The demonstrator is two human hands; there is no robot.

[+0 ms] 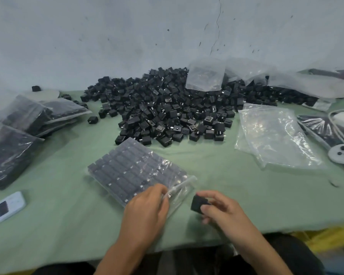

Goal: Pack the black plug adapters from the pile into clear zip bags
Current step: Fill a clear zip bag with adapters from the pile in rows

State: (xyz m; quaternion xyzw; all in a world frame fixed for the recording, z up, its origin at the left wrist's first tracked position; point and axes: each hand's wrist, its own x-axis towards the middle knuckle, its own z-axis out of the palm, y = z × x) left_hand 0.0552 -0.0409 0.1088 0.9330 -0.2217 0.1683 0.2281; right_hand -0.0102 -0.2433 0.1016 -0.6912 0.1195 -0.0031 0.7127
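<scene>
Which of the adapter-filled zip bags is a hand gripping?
The bag nearest the person: the left hand pinches its mouth; the right hand holds a loose adapter. The filled bags at left lie untouched.

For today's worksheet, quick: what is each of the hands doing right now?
Left hand: grips the mouth of the zip bag.
Right hand: holds one black plug adapter.

1. My left hand (147, 205) and right hand (224, 211) are bare, with short, plain nails.
2. My forearms (117, 253) are bare too, uncovered as far as they show.
3. Dark, near-black clothing (298, 255) covers my lap.
</scene>
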